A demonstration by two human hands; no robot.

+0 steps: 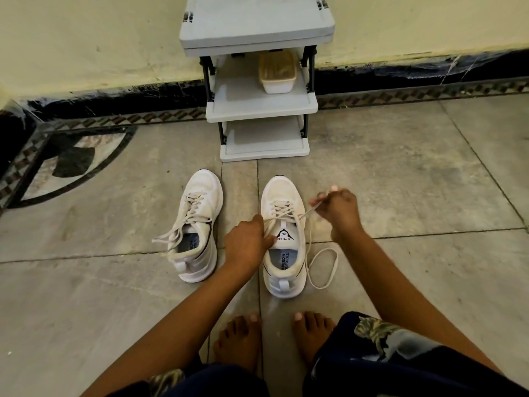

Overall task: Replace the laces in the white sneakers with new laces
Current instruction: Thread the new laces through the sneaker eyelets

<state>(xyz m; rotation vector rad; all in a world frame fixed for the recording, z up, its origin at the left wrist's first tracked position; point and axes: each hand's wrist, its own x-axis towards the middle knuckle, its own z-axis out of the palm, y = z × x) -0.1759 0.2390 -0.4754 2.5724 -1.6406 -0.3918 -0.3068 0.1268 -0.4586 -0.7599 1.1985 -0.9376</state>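
Observation:
Two white sneakers stand on the tiled floor, toes pointing away from me. The left sneaker point(197, 224) is laced, its loose ends lying off to the left. My left hand point(246, 245) grips the right sneaker point(283, 239) at the left edge of its tongue. My right hand point(337, 207) pinches the cream lace point(310, 210), which runs taut up and to the right from an upper eyelet. The rest of that lace point(323, 267) loops on the floor to the right of the shoe.
A grey plastic shoe rack point(263, 107) stands against the wall just beyond the sneakers, with a white tub point(277, 71) on its middle shelf. My bare feet point(274, 336) rest on the floor close behind the right sneaker.

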